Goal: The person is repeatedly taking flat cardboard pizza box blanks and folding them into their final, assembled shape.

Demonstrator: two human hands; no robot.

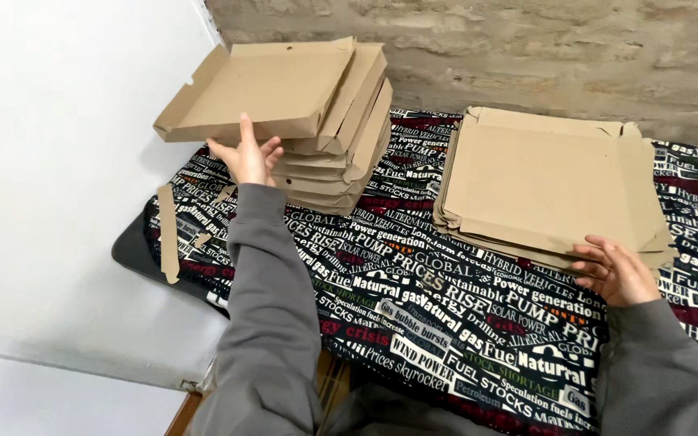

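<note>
My left hand (245,155) reaches up to the front edge of a folded brown cardboard box (256,87), which lies tilted on top of a leaning stack of folded boxes (347,161) at the back left. Its fingers are spread and touch the box's underside. My right hand (614,271) rests at the near edge of a stack of flat unfolded cardboard blanks (543,182) on the right, fingers curled against the lowest sheets. Both arms wear grey sleeves.
The table is covered by a black cloth printed with words (430,315). Cardboard scraps (168,234) lie at its left edge. A white wall (58,161) stands on the left, a rough brick wall (527,48) behind.
</note>
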